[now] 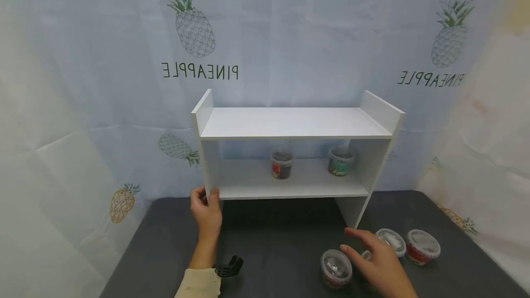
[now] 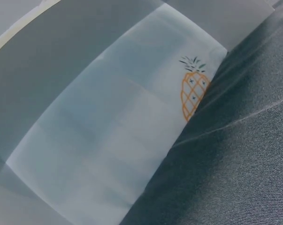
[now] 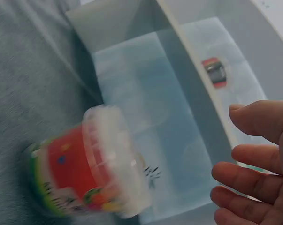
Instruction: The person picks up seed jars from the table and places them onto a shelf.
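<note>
My left hand [image 1: 207,213] grips the left side panel of a white two-tier shelf [image 1: 290,123], thumb at the front edge and fingers round the outer side. My right hand [image 1: 378,263] holds nothing and hovers over the table at the front right, thumb and fingers spread apart. Just left of it stands a small lidded plastic tub [image 1: 336,268]; another tub is mostly hidden behind the hand. In the right wrist view, the fingers [image 3: 242,185] are apart from a blurred tub with a red label [image 3: 71,168].
On the middle board stand a red-and-dark tub [image 1: 282,165] and a green-labelled tub [image 1: 341,162]. Right of my right hand are a clear-lidded tub [image 1: 391,241] and a red-labelled tub [image 1: 422,246]. A pineapple-print cloth [image 1: 290,36] hangs behind the dark table [image 1: 165,243].
</note>
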Demonstrator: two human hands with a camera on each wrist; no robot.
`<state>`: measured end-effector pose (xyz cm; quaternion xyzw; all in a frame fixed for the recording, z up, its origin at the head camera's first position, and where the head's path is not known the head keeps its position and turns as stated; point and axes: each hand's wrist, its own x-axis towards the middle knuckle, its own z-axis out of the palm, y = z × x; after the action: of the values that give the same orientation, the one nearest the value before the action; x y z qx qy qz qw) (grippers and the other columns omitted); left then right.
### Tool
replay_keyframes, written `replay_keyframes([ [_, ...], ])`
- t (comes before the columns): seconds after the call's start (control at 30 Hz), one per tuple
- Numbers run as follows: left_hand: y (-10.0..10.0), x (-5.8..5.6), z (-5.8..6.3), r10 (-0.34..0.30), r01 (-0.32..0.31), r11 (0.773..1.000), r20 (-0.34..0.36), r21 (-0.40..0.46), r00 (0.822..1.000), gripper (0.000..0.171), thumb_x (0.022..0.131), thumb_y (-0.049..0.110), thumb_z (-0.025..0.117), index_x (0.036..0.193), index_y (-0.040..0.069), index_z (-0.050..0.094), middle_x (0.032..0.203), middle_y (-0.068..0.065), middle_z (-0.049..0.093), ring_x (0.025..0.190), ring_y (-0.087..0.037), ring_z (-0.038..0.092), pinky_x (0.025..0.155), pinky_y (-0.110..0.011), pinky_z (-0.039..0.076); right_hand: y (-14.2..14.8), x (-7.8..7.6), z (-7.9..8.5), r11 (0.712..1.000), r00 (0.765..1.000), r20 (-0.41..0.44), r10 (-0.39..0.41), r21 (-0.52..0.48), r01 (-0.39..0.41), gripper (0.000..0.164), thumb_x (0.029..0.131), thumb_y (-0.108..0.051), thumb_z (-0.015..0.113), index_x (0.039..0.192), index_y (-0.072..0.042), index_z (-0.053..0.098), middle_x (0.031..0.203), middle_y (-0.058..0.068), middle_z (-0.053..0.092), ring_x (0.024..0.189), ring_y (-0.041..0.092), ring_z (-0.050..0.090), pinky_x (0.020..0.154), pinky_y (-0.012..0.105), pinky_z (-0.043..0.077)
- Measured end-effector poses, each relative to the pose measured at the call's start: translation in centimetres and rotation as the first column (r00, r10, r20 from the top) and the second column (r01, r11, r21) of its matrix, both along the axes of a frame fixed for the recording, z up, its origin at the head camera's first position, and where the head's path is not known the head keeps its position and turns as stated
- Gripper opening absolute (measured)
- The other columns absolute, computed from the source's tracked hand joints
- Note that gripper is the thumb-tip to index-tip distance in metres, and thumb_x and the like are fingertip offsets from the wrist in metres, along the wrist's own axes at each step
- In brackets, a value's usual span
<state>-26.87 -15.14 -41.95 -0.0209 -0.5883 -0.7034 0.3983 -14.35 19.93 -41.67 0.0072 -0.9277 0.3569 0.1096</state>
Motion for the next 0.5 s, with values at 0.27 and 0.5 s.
replay_keyframes([
  [0.27, 0.0, 0.3, -0.1, 0.015, -0.014, 1.000, 0.010, -0.012, 1.000, 0.023, 0.090, -0.006, 0.058, 0.108, -0.018, 0.049, 0.097, 0.004, 0.053, 0.076, -0.002, 0.056, 0.065, -0.015, 0.047, 0.5, 0.5, -3.4, 0.996, 0.995, -0.098, 0.003, 0.085, 0.005, 0.047, 0.082, -0.038, 0.078, 0.122, -0.017, 0.067, 0.122, 0.003, 0.066, 0.107, 0.028, 0.065, 0.078, 0.038, 0.055],
  [0.5, 0.1, 0.3, -0.1, 0.025, -0.025, 1.000, 0.014, -0.017, 1.000, 0.024, 0.090, -0.005, 0.059, 0.108, -0.017, 0.050, 0.097, 0.005, 0.054, 0.077, -0.002, 0.058, 0.066, -0.015, 0.048, 0.5, 0.1, -5.5, 0.986, 0.921, -0.387, 0.050, 0.168, 0.017, 0.045, 0.069, -0.025, 0.088, 0.110, -0.016, 0.072, 0.107, -0.004, 0.069, 0.091, 0.006, 0.065, 0.065, 0.027, 0.053],
])
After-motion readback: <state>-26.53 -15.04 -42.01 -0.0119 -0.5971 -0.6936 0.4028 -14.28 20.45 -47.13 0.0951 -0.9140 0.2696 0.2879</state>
